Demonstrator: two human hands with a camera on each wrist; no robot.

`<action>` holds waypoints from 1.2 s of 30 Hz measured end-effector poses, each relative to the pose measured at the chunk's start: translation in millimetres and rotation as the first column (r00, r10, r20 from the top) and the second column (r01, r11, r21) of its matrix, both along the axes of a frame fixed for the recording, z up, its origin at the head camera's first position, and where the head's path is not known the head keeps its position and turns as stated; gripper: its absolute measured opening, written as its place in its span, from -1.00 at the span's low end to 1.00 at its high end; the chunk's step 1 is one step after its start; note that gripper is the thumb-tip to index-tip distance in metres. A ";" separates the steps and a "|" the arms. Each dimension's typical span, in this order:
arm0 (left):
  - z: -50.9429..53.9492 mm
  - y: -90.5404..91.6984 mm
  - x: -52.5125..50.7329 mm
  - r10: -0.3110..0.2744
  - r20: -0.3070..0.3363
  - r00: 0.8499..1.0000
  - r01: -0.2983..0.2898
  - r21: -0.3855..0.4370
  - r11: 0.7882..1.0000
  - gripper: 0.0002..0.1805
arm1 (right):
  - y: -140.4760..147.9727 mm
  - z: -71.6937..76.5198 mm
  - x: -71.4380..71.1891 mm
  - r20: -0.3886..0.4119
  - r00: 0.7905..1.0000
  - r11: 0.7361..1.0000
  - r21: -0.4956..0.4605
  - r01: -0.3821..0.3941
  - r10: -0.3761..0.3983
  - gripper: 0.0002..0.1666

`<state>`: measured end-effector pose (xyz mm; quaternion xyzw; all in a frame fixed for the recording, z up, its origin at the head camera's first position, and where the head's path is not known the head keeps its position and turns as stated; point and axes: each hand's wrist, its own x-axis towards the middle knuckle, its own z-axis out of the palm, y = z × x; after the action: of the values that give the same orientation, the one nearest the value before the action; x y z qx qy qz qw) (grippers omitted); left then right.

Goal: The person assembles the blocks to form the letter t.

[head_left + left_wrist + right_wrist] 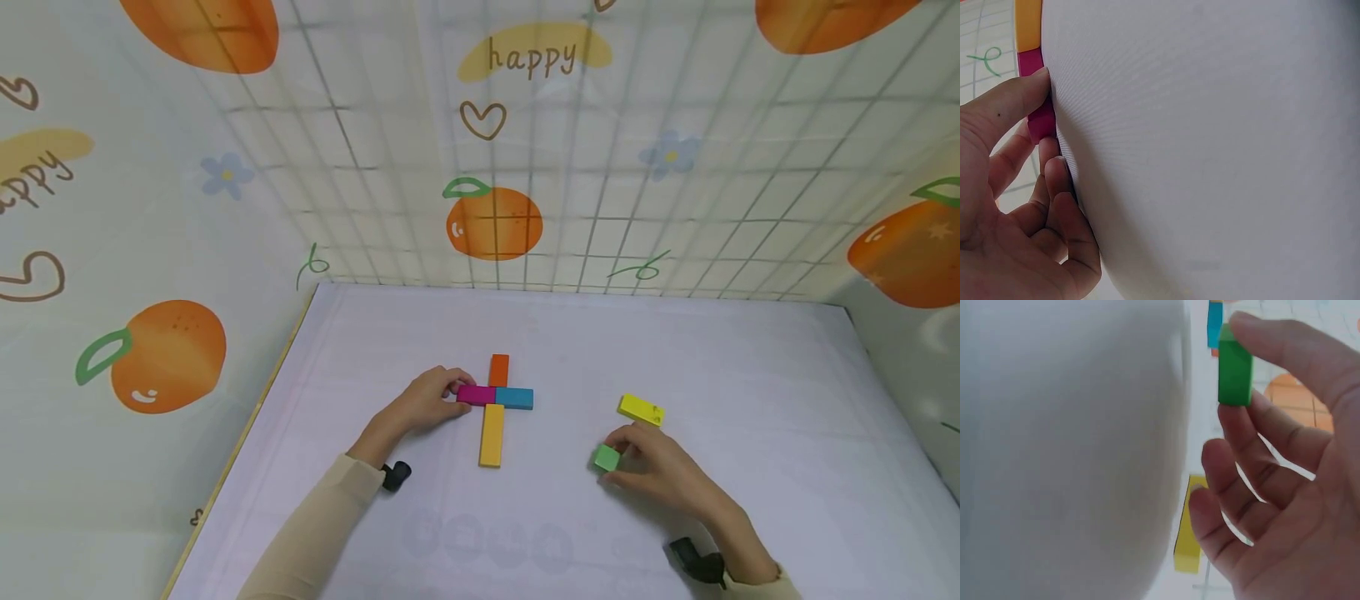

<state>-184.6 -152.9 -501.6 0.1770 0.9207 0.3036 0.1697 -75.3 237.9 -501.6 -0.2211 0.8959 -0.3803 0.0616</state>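
Note:
Four-armed and flat on the white table, a cross of blocks has a magenta block [476,395] on its left, a blue block [515,398] on its right, an orange block [499,370] at the far side and a longer amber block [491,436] at the near side. My left hand [432,398] pinches the magenta block's outer end between thumb and fingers [1047,150]. To the right, my right hand [660,471] holds a green block [1235,372] by its ends between thumb and fingertips. Just beyond that hand lies a yellow block [641,409], apart from the cross.
The white tabletop [360,333] has a back edge along a curtain [570,167] printed with oranges and grid lines. More printed cloth [150,467] borders the left side. Black wrist cameras [697,561] sit under both wrists, close to the table.

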 end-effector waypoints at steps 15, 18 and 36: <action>-2.4 -1.0 -0.8 0.005 0.012 1.000 -0.005 0.005 1.000 -0.65 | -37.8 0.0 -3.6 -0.004 1.000 1.000 -0.008 -0.010 0.010 -0.54; -2.4 -1.0 -0.6 0.010 0.017 1.000 -0.010 0.006 1.000 -0.64 | -45.2 0.3 -4.3 0.001 1.000 1.000 -0.012 -0.007 0.007 -0.54; -2.0 -1.2 -0.6 -0.005 -0.009 1.000 0.005 0.000 1.000 -0.64 | -89.4 1.9 -4.5 0.037 0.999 0.999 -0.044 0.002 -0.001 -0.53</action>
<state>-185.2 -154.1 -503.6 0.1809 0.9211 0.3021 0.1662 -79.8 148.6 -499.7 -0.2148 0.8862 -0.4039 0.0728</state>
